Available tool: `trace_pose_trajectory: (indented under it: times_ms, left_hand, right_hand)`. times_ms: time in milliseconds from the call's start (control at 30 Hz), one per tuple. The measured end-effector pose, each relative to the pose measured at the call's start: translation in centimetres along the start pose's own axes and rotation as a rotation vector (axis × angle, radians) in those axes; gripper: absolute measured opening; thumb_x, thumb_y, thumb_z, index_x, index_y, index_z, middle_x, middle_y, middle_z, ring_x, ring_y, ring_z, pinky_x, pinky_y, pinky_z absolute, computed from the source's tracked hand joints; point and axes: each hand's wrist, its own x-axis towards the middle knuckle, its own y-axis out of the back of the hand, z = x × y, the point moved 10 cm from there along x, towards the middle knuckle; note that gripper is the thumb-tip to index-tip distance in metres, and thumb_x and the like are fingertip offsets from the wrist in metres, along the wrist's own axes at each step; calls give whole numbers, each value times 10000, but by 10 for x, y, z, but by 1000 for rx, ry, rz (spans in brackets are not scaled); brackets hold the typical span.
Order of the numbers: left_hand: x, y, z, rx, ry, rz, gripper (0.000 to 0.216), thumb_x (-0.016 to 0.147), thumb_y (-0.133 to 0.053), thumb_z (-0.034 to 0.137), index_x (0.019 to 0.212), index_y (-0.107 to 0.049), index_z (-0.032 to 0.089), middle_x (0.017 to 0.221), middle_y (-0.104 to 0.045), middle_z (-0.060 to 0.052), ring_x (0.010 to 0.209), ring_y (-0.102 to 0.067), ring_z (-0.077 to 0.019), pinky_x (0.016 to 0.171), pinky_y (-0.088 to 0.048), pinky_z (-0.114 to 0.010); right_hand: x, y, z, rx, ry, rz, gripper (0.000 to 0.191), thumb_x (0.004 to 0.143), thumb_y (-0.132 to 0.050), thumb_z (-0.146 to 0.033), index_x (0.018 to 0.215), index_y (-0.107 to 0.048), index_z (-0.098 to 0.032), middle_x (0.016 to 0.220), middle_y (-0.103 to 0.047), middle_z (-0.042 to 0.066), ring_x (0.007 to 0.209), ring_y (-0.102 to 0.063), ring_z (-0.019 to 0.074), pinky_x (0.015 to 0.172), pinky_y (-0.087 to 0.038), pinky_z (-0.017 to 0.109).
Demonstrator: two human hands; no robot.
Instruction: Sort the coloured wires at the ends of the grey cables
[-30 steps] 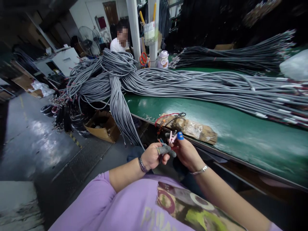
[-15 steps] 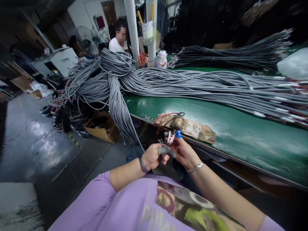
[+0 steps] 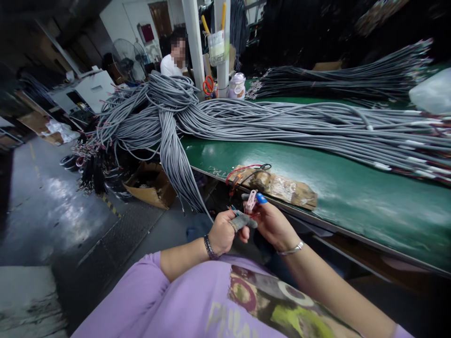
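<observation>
In front of my body, my left hand (image 3: 227, 232) is closed around the end of a grey cable, its fingers in grey finger covers. Thin coloured wires (image 3: 234, 210) fan out above that fist. Close beside it, my right hand (image 3: 276, 225) pinches a small pink clip-like tool (image 3: 251, 200) between thumb and fingers; a blue cover wraps the thumb. Red wire ends (image 3: 254, 215) show between both hands. The exact contact between tool and wires is too small to make out.
A green-topped bench (image 3: 211, 152) carries a long bundle of grey cables (image 3: 282, 119), with some hanging over its edge. A taped wooden block (image 3: 282, 188) lies at the near edge. Black cables (image 3: 334, 82) lie behind. A cardboard box (image 3: 150, 185) stands below; a person (image 3: 171, 65) sits beyond.
My right hand has shifted slightly right, and the pink tool has turned in its fingers. The coloured wires lean a little more left. My left hand keeps its grip.
</observation>
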Motion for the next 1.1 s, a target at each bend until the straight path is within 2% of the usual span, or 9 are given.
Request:
trace_pose_trajectory:
  times_ms: [67,133,333,500,633,767,867,967,1100]
  left_hand:
    - [1,2,-1,15,3,31,478,646,-707,577,701,-653,106,461,-537,7,376,-446,-77,410,-332,-220]
    - [2,1,-2,36,-5,32,473,662,-699,572,703,-649,104,469,-542,5,377,-453,-77,410,-341,-218]
    - [4,2,-4,91,-34,30,436,686,-688,547,692,-610,118,494,-564,1,388,-484,-84,411,-373,-210]
    - [6,3,-10,149,-5,42,419,704,-665,540,671,-581,130,503,-565,2,390,-481,-79,407,-369,-203]
    - [6,5,-11,154,-14,42,423,712,-656,547,683,-584,131,507,-565,3,389,-480,-79,406,-377,-204]
    - [1,9,-8,170,-36,26,438,725,-652,562,703,-598,128,511,-565,0,399,-488,-85,416,-392,-212]
    - [-4,10,-10,233,-27,-9,434,723,-652,557,659,-589,132,521,-573,-7,426,-507,-87,446,-422,-215]
    - [-5,8,-14,270,-11,-48,407,701,-677,526,629,-575,139,524,-578,-6,446,-517,-87,472,-446,-217]
    - [-3,0,-27,254,73,-136,378,658,-724,483,631,-568,139,518,-587,-6,454,-536,-100,493,-465,-234]
  right_hand:
    - [-3,10,-12,-135,136,103,399,734,-684,-604,675,-631,-214,607,-566,3,560,-476,147,544,-423,280]
    - [-5,14,-18,-216,204,155,432,725,-670,-641,639,-618,-221,588,-556,1,553,-462,146,544,-413,281]
    - [7,2,9,59,-70,46,496,656,-686,-700,709,-670,-207,683,-642,38,562,-527,163,540,-451,305]
    - [10,0,12,140,-83,61,415,676,-719,-634,707,-656,-225,676,-643,18,514,-504,151,502,-431,294]
    - [7,-1,10,118,-50,31,478,688,-657,-700,737,-648,-224,693,-637,20,551,-526,157,532,-452,293]
    - [-4,-3,11,28,-90,-78,563,707,-577,-759,792,-686,-213,754,-651,43,615,-552,159,593,-479,295]
    - [-16,-3,12,-109,-151,-155,486,634,-736,-653,785,-702,-192,754,-665,40,634,-562,152,620,-471,288]
    - [-24,-8,-1,-326,-70,-211,363,615,-821,-500,715,-683,-180,659,-643,12,611,-550,147,628,-451,285]
    - [-33,-26,-17,-574,91,-307,284,724,-748,-466,691,-664,-196,632,-630,13,596,-549,163,623,-447,304]
